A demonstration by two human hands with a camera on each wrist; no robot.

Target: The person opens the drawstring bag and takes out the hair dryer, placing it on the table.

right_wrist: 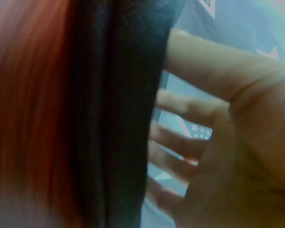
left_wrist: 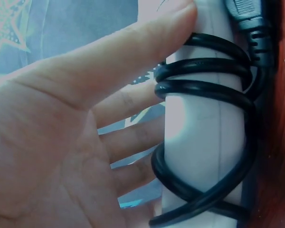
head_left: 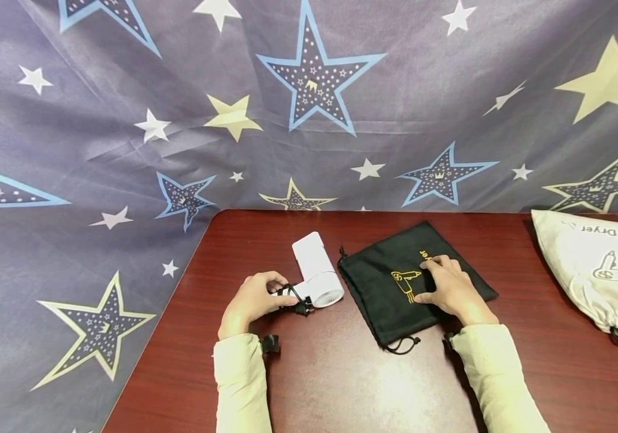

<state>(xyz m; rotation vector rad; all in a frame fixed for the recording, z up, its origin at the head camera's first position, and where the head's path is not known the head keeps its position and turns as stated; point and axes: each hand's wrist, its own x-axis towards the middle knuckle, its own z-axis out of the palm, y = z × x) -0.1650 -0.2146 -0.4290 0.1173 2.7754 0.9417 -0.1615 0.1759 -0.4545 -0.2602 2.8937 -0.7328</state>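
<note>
A white hair dryer lies on the table, its handle wrapped in a black cord with a plug. My left hand holds that handle, thumb on the near side and fingers behind it. To the right, a black drawstring bag with a yellow hair dryer print lies flat. On top of it rests my right hand, thumb and fingers spread apart with the tips touching the cloth. The right wrist view is blurred; the bag's dark edge fills its middle beside the fingers.
A white drawstring bag printed "Hair Dryer" lies at the right of the reddish-brown table. Behind the table's far edge hangs a grey cloth with stars. A short drawstring loop sticks out from the black bag's near corner.
</note>
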